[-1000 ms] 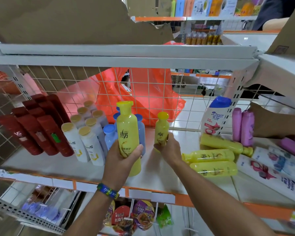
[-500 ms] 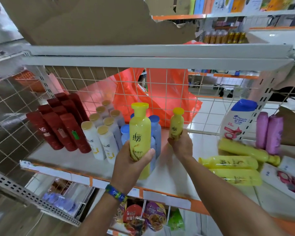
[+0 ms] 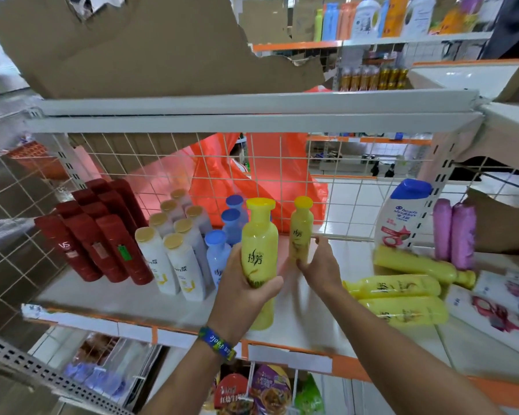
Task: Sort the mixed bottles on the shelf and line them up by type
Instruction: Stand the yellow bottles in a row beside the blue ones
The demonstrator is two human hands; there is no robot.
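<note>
Your white shelf (image 3: 126, 298) carries, from the left, upright rows of red bottles (image 3: 93, 235), gold-capped white bottles (image 3: 174, 253) and blue bottles (image 3: 232, 223), while three yellow bottles (image 3: 396, 286) lie on their sides at the right, near a blue-capped white bottle (image 3: 402, 217) and two purple bottles (image 3: 454, 232). Tall yellow bottle (image 3: 259, 244): upright at front centre, just beside the blue bottles, your left hand (image 3: 243, 295) wrapped round its middle, fingers curled and thumb across the label. Small yellow bottle (image 3: 301, 232): upright further back by the wire grid (image 3: 342, 175), its lower part pinched between thumb and curled fingers of your right hand (image 3: 319, 265).
</note>
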